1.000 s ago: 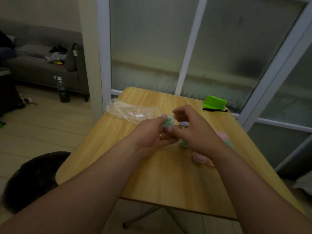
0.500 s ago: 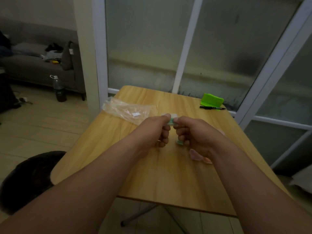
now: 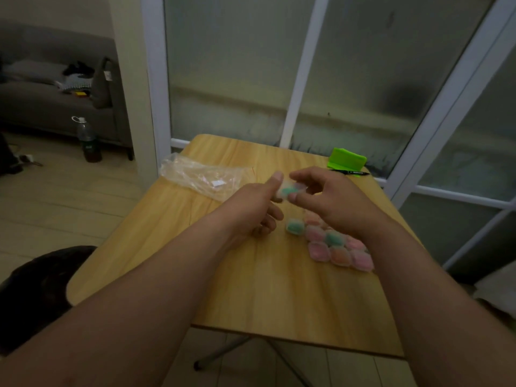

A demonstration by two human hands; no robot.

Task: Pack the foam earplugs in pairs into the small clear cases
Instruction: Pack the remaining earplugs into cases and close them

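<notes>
My left hand (image 3: 258, 208) is closed in a pinch. Its thumb stands upright against the left side of one small clear case (image 3: 290, 189), and the remaining fingers are curled underneath. My right hand (image 3: 332, 198) grips the same case from the opposite side, with the thumb at the lower edge, the index finger over the top and the other fingers loosely bent. The case is held above the tabletop (image 3: 223, 289), between both hands. Green earplugs (image 3: 286, 190) show through its wall. Motion blur prevents me from telling whether the lid is seated.

Filled cases (image 3: 318, 251) lie flat on the tabletop directly below my right wrist, packed edge to edge. Their contents are pink, orange and green. One green case (image 3: 294, 227) sits at the left end of the group, just beside my left fingers.

A crumpled clear plastic bag (image 3: 201, 175) lies on the tabletop beyond my left hand. A bright green object (image 3: 346, 160) and a black pen (image 3: 349, 172) lie at the far right corner.
</notes>
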